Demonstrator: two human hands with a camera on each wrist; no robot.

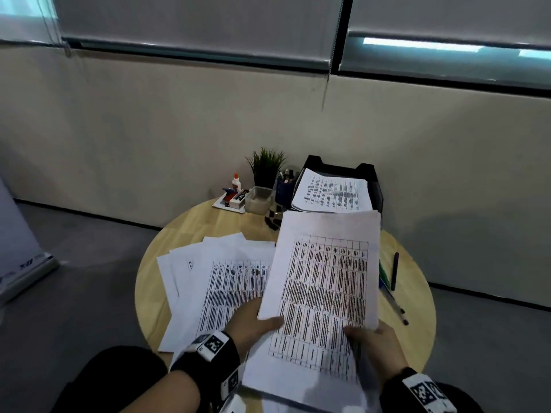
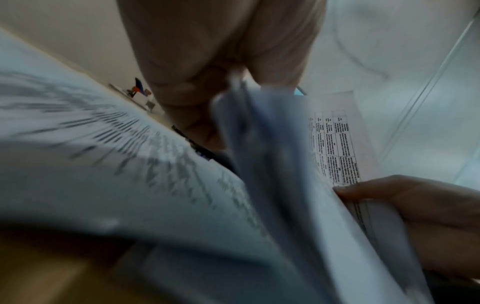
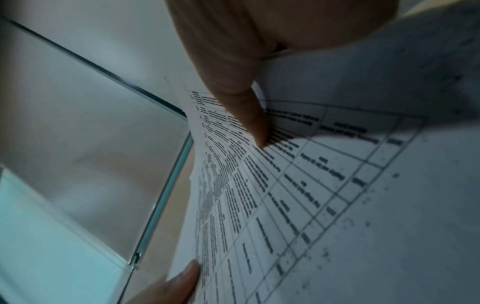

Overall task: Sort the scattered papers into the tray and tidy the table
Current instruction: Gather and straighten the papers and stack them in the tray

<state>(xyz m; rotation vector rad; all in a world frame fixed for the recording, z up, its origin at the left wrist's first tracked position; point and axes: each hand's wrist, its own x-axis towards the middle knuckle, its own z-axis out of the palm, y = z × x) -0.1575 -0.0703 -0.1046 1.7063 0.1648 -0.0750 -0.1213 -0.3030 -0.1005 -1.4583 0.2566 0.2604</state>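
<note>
— What is laid out, from the biggest thing down?

— A round, pale wood-grained worktop (image 1: 208, 222) is seen. Loose printed sheets (image 1: 208, 272) are fanned over its left half. A black tray (image 1: 368, 171) stands at the far edge, already loaded with papers.

— And the lifted bundle?

— A held stack (image 1: 325, 281) of thin white pages with table grids is raised over the near edge, tilted towards the tray, probably so it can be squared and carried across. The left hand (image 1: 253, 323) is clamped on its lower left edge, thumb on top; the right hand (image 1: 375, 344) is pinched on the lower right corner.

— Smaller things?

— Slim pens (image 1: 394, 272) are left near the right edge.
</note>
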